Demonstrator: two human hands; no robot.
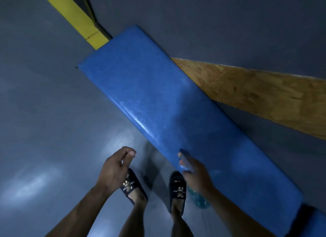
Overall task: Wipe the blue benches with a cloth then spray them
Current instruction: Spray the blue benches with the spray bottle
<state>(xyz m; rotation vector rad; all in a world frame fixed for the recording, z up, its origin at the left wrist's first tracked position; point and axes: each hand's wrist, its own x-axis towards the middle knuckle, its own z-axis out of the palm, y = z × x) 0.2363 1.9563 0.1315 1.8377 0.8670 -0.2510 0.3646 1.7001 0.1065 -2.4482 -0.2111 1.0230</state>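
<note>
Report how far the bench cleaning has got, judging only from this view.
No cloth shows, so wiping looks finished, though that is a guess. The blue bench has a shine along its near edge, perhaps damp. In hand: the right hand grips a spray bottle at the bench's near edge; the left hand hangs free, holding nothing. Left: spraying the rest, plus a second bench just visible at bottom right.

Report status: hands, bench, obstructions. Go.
Left hand empty, fingers loosely curled. Right hand grips spray bottle at blue bench edge. No cloth visible. Bench top unobstructed.
</note>
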